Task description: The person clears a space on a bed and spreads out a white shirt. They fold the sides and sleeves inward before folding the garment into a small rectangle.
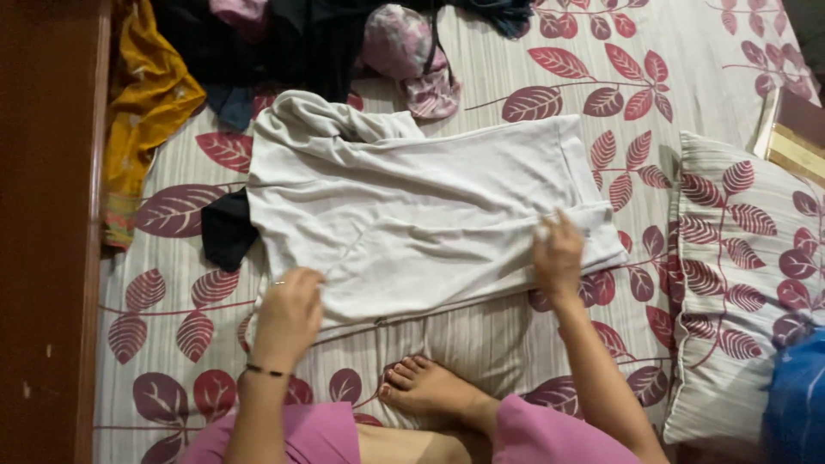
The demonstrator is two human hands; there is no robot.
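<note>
A white garment (pixel 412 215) lies spread flat on the bed, its near edge folded over. My left hand (pixel 288 314) grips that near edge at the left side. My right hand (pixel 559 253) pinches the fold at the right side, near the garment's hem. Both hands rest on the cloth. My bare foot (pixel 430 387) lies on the sheet just below the garment, between my arms.
The bed sheet (pixel 180 292) is striped with dark red leaves. A pile of dark and pink clothes (pixel 344 34) sits at the far side, a yellow cloth (pixel 142 112) at the left, a black cloth (pixel 228 228) beside the garment. A matching pillow (pixel 739 283) lies right. The wooden bed frame (pixel 43 232) runs along the left.
</note>
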